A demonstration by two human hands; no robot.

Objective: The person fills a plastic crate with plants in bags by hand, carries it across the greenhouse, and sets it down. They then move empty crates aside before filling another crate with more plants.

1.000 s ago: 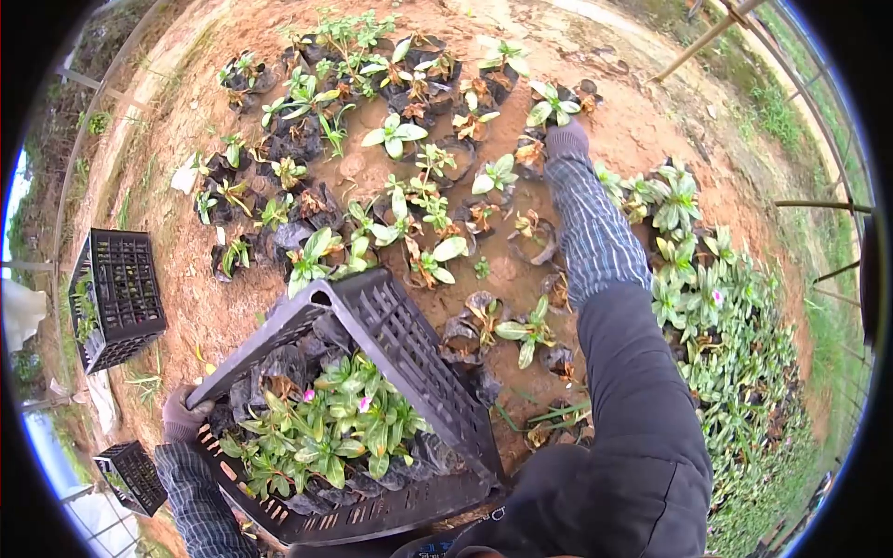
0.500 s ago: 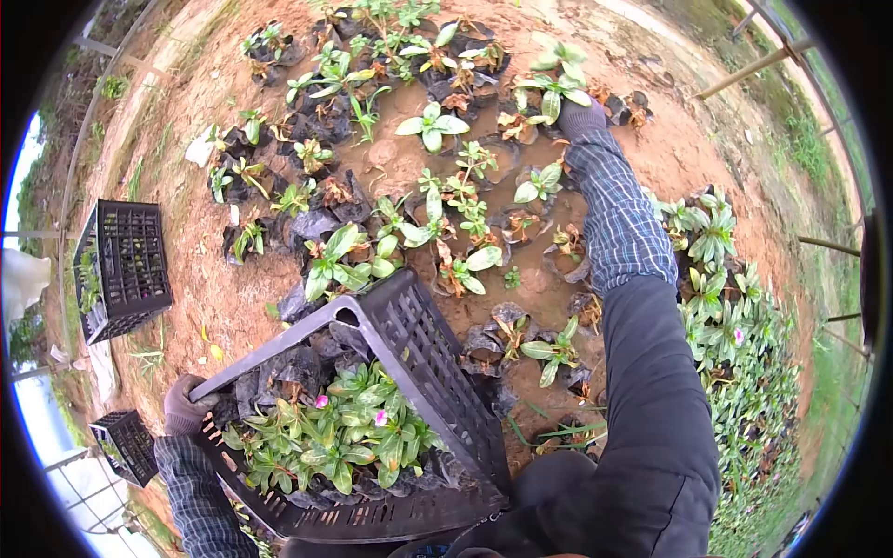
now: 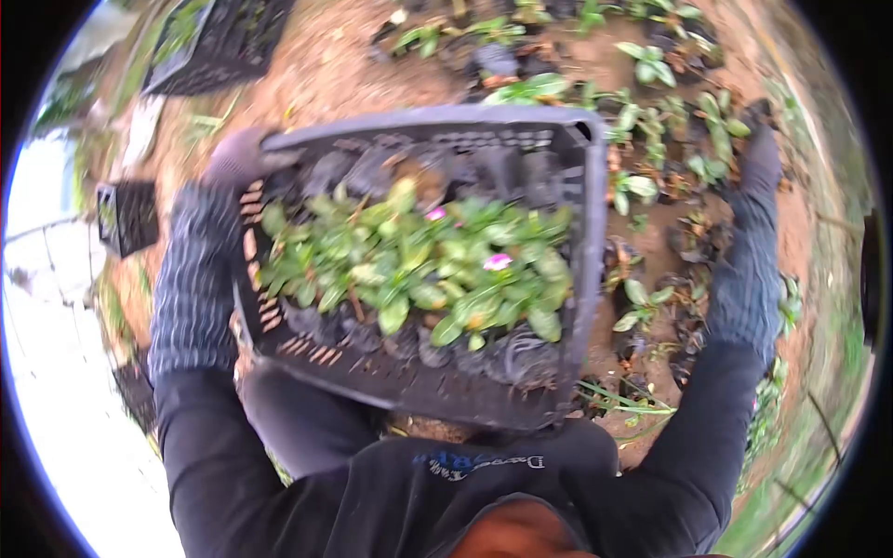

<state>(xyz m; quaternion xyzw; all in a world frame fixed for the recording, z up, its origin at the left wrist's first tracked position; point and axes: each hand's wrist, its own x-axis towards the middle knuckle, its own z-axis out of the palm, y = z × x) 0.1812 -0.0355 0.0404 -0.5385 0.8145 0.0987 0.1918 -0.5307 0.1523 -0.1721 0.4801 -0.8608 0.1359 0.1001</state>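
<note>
The crate (image 3: 428, 115) is held by the left hand (image 3: 246, 156), its fingers (image 3: 279, 160) curled closed around the rim at the upper left corner. It stands out in front of the body, tilted so that its open side faces the camera. The right hand (image 3: 761, 158) reaches out well to the right of it, low over the ground (image 3: 344, 88) and just beside a leafy plant (image 3: 718, 135); its fingers are blurred and dark, so I cannot tell how far open they are or whether they have hold of anything.

Inside the crate, seedlings (image 3: 400, 265) spread over black bags (image 3: 530, 361) (two pink flowers (image 3: 498, 262) stand out among the leaves). Both forearms wear checked sleeves (image 3: 193, 288), and below lies a dark shirt (image 3: 391, 484) with lettering across the chest.

Farther off, more plants (image 3: 646, 67) stand in bags on the ground; a second crate (image 3: 237, 56) is at the upper left, and a small-looking one (image 3: 130, 221) lies below it.
</note>
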